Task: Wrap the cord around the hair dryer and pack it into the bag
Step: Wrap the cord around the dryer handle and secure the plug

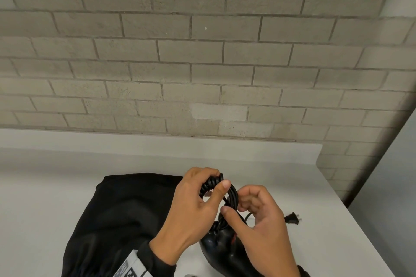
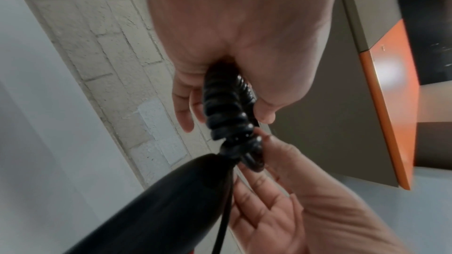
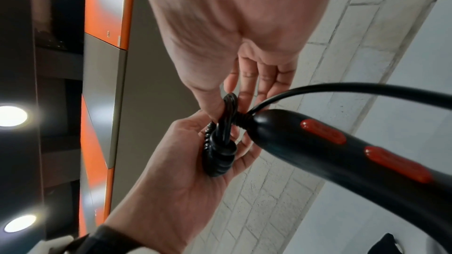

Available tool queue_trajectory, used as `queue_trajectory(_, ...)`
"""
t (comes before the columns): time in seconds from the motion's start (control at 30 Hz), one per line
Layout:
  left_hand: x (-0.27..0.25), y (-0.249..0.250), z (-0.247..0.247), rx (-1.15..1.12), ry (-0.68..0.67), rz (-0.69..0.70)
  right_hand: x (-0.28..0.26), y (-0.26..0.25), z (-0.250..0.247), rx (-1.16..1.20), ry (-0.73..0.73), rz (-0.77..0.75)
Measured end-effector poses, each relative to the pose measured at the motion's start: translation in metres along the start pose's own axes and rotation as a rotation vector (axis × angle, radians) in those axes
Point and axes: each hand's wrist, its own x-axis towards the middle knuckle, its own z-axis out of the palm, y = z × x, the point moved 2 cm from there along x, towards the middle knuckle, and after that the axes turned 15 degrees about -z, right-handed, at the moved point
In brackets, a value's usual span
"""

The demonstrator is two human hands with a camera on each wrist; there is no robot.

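Note:
A black hair dryer [image 1: 221,246] with red switches [image 3: 322,131] is held over the white table, handle end up. Its black cord [image 1: 211,184] is bundled into tight coils at the handle end. My left hand [image 1: 195,204] grips the coiled bundle [image 2: 225,107] with curled fingers and thumb. My right hand [image 1: 258,216] pinches a loop of cord [image 3: 229,107] beside the bundle, at the handle's end. The loose cord tail ends in a plug [image 1: 292,218] lying on the table at the right. A black fabric bag [image 1: 117,216] lies flat on the table at the left.
The white table [image 1: 326,243] meets a grey brick wall [image 1: 202,63] at the back; its right edge runs diagonally toward the front. An orange and grey cabinet [image 2: 391,103] shows in the wrist views.

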Motion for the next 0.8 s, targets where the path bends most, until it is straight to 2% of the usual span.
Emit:
queue_trajectory(0.1,0.001,0.001,0.002,-0.073,-0.032,-0.028,-0.001,0.0,-0.001,-0.046,0.007,-0.056)
queue_trajectory(0.23,0.0,0.002,0.004,-0.149,-0.016,-0.047,-0.004,-0.002,0.004,-0.315,0.036,-0.315)
queue_trajectory(0.3,-0.002,0.003,0.006,-0.202,-0.015,-0.071,-0.005,-0.001,0.009,-0.403,0.066,-0.374)
queue_trajectory(0.57,-0.004,0.002,0.01,-0.233,0.053,-0.109,-0.008,-0.005,0.033,-0.591,-0.06,-0.249)
queue_trajectory(0.7,-0.006,0.003,0.013,-0.215,0.081,-0.093,-0.006,-0.01,0.037,-0.749,-0.243,-0.064)
queue_trajectory(0.8,-0.007,0.005,0.015,-0.214,0.074,-0.062,-0.002,-0.015,0.036,-0.691,-0.241,-0.05)
